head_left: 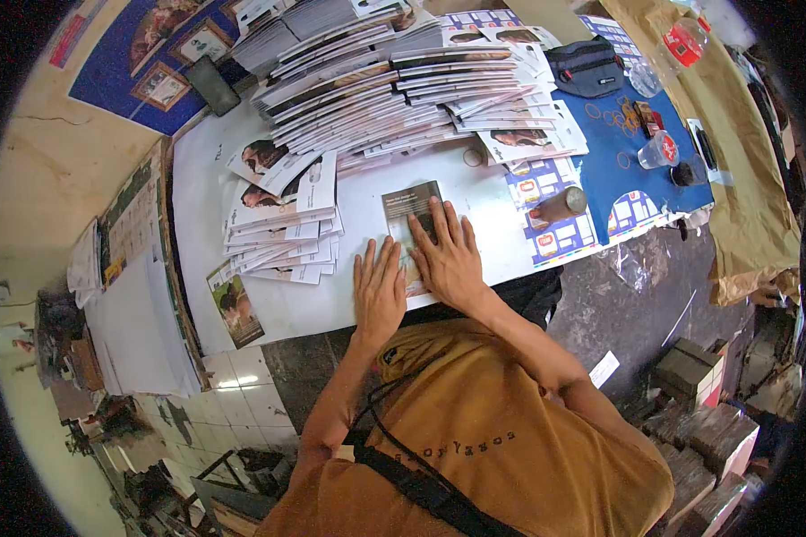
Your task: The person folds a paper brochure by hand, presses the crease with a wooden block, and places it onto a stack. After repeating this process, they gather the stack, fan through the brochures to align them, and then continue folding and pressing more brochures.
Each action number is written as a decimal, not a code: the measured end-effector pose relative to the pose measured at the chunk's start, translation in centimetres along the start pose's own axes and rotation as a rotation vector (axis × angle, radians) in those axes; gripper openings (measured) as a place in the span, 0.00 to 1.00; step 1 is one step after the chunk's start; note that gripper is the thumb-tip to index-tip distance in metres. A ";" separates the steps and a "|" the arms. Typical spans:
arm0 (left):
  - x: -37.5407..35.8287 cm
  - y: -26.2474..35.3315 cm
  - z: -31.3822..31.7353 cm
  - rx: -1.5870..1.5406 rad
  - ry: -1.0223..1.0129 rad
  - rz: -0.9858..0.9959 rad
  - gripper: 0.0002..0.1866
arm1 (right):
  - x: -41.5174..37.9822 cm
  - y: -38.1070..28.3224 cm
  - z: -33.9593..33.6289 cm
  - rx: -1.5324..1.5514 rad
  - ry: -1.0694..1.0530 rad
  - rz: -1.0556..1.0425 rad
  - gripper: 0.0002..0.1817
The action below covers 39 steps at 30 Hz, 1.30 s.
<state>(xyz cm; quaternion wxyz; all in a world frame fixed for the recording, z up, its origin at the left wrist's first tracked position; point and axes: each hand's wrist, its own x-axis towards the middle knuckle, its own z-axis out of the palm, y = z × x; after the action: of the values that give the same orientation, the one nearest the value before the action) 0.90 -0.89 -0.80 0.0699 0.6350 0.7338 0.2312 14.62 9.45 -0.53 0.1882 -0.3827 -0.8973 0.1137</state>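
Note:
A dark printed leaflet (412, 199) lies on the white tabletop (295, 309) right in front of me. My right hand (446, 253) rests flat on it with the fingers spread, covering its lower right part. Beside its lower left edge, my left hand (381, 286) lies palm down with its fingers stretched out. To the left is a smaller pile of white booklets (282, 233), and another dark leaflet (235, 304) sits near the table's left front edge. Large stacks of booklets (376, 98) stand behind my hands.
A brown-topped cylinder (562, 206) lies on printed sheets at the right. Further right are a plastic cup (658, 150), rubber bands (611, 116), a dark pouch (586, 67) and a red-labelled bottle (686, 40). A phone (211, 87) leans at the back left. Cardboard boxes (690, 371) stand at lower right.

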 end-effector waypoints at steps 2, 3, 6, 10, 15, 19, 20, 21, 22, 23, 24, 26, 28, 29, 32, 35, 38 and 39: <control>0.0 0.1 -0.1 0.005 -0.003 -0.002 0.24 | 0.0 0.0 0.0 0.006 0.000 0.003 0.29; 0.0 0.1 0.0 0.008 -0.007 -0.002 0.24 | 0.0 0.0 0.0 0.008 -0.003 0.002 0.29; 0.0 0.1 0.1 0.008 -0.009 -0.009 0.24 | 0.0 0.0 0.1 0.013 -0.007 0.003 0.30; 0.1 0.3 -0.2 0.087 -0.054 0.008 0.24 | 0.0 0.2 0.3 0.008 -0.004 -0.004 0.30; 0.0 0.5 -0.1 0.119 -0.072 0.005 0.23 | 0.0 0.2 -0.7 0.149 -0.047 0.033 0.32; 0.2 0.2 -0.1 0.129 -0.079 0.005 0.24 | -1.5 2.7 -4.2 0.399 0.478 0.134 0.39; 0.0 0.2 0.1 0.120 -0.079 0.010 0.26 | -2.4 4.0 -4.6 0.389 0.677 0.212 0.40; -0.1 0.3 0.1 0.123 -0.090 -0.002 0.26 | -2.0 4.8 -6.3 0.323 0.776 0.294 0.39; 0.1 0.5 -0.2 0.123 -0.100 -0.009 0.27 | -1.3 5.9 -8.1 0.250 0.879 0.374 0.38; 0.2 0.6 -0.3 0.123 -0.110 -0.010 0.27 | -1.4 7.6 -8.3 0.297 0.775 0.434 0.38; 0.2 0.6 -0.1 0.119 -0.098 -0.005 0.27 | -2.0 9.5 -8.0 0.341 0.674 0.496 0.37; 0.0 0.4 0.2 0.121 -0.074 0.005 0.28 | -3.2 13.1 -6.7 0.451 0.446 0.531 0.31; 0.2 0.4 0.1 0.126 -0.071 0.017 0.26 | -2.5 11.8 -7.2 0.524 0.384 0.513 0.27; 0.3 0.4 0.0 0.129 -0.068 0.019 0.25 | -2.2 11.4 -8.0 0.581 0.211 0.347 0.28; 0.1 0.5 -0.2 0.132 -0.092 -0.003 0.24 | -1.5 7.4 -9.5 0.232 -0.051 -0.251 0.38; 0.2 0.3 0.0 0.131 -0.104 -0.003 0.24 | -0.1 6.0 -7.0 0.045 -0.207 -0.318 0.36; 0.2 0.2 0.1 0.142 -0.100 0.002 0.25 | 4.6 7.7 -3.8 -0.003 -0.051 -0.197 0.32; 0.1 0.2 0.0 0.150 -0.101 0.003 0.25 | 6.6 8.2 -3.1 -0.026 -0.019 -0.180 0.32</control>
<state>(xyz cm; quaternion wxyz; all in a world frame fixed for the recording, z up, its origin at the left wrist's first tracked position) 1.09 -0.79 -0.71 0.0586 0.6504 0.7436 0.1437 17.05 20.06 1.11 0.1843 -0.3018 -0.9312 0.0884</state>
